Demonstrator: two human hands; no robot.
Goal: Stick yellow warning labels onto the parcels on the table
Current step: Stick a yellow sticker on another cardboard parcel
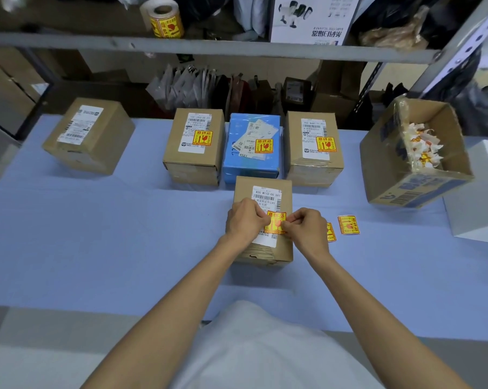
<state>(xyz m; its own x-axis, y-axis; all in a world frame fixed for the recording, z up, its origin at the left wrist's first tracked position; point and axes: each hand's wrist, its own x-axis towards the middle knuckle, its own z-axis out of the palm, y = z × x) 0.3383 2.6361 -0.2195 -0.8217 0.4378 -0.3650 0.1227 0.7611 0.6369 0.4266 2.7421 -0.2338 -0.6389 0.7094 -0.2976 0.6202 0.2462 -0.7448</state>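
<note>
A brown parcel (265,249) with a white shipping slip stands on the blue table (97,234) in front of me. My left hand (244,221) and my right hand (307,226) both pinch a yellow warning label (275,221) just above the parcel's top. Behind it stand three parcels that each carry a yellow label: a brown one (193,147), a blue one (252,148) and a brown one (314,148). A brown parcel (88,138) at the far left shows no yellow label. Two loose yellow labels (348,225) lie to the right of my right hand.
An open carton (416,164) holding crumpled label backings leans at the right, beside a white box (478,197). A roll of yellow labels (164,19) sits on the metal shelf above. Bags and boxes fill the space behind the table.
</note>
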